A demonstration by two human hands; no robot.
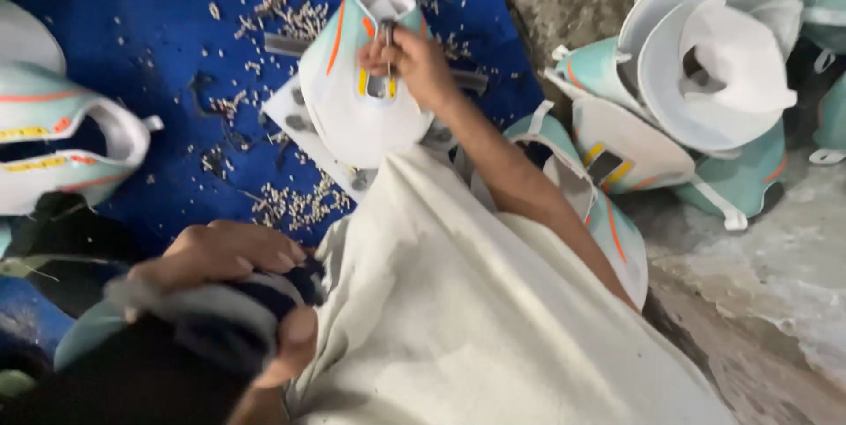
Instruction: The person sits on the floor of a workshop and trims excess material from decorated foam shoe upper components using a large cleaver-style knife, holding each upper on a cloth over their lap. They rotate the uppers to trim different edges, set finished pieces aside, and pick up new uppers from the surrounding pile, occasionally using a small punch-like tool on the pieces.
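Hands are both occupied: right hand (414, 62) grips a small metal tool (387, 37) on a shoe upper (352, 108), top centre; left hand (233, 257) clutches dark fabric (220, 324), lower left. More uppers (705, 63) are piled upper right.

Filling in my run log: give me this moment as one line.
right hand: holds metal tool on shoe upper | left hand: grips dark bundle | surface: blue mat
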